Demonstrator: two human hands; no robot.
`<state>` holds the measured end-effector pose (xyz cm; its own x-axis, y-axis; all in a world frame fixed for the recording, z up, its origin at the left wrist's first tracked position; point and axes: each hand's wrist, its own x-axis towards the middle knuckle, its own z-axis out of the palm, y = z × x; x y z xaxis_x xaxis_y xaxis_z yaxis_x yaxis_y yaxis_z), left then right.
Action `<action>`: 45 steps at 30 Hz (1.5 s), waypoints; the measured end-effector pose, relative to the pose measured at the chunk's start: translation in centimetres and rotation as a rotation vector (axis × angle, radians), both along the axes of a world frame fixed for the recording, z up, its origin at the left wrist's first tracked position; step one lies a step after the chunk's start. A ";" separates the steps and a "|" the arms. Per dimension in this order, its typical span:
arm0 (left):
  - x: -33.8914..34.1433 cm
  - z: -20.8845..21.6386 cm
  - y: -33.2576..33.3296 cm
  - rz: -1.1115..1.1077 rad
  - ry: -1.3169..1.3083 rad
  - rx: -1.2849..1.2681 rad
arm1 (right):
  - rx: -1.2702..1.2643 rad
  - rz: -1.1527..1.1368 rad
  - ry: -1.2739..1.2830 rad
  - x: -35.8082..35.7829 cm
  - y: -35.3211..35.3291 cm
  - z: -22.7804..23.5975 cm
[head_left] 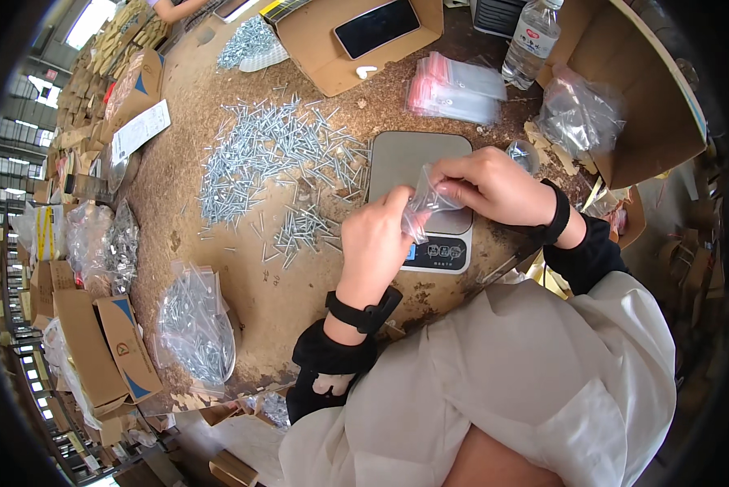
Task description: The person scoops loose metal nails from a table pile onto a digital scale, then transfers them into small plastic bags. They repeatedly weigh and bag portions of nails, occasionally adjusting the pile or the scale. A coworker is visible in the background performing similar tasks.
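Between my two hands is a small clear plastic zip bag (pixel 432 200), held over the kitchen-type digital scale (pixel 413 150). My left hand (pixel 374 235) is closed on the bag's lower left side. On its upper right edge, the fingers of my right hand (pixel 494 185) pinch the plastic. What the bag holds is hard to make out. Left of the scale lies a wide, loose pile of silver screws (pixel 255 158), with a smaller cluster of screws (pixel 299 231) nearer to my left hand. The scale's display is partly hidden behind my left hand.
Flat zip bags with red edges (pixel 455 88) lie beyond the scale, beside a water bottle (pixel 533 40). A phone (pixel 377 28) rests in an open carton (pixel 320 61). A filled plastic bag (pixel 194 325) sits near left. A cardboard box (pixel 665 105) stands right. Another person's arm (pixel 178 8) shows far left.
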<state>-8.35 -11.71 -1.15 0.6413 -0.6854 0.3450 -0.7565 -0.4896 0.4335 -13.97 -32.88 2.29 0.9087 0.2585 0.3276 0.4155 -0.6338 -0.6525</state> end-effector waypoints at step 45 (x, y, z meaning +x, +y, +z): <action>0.0 -0.7 1.5 0.079 0.203 -0.130 | 0.164 -0.190 0.318 -1.0 -1.5 0.2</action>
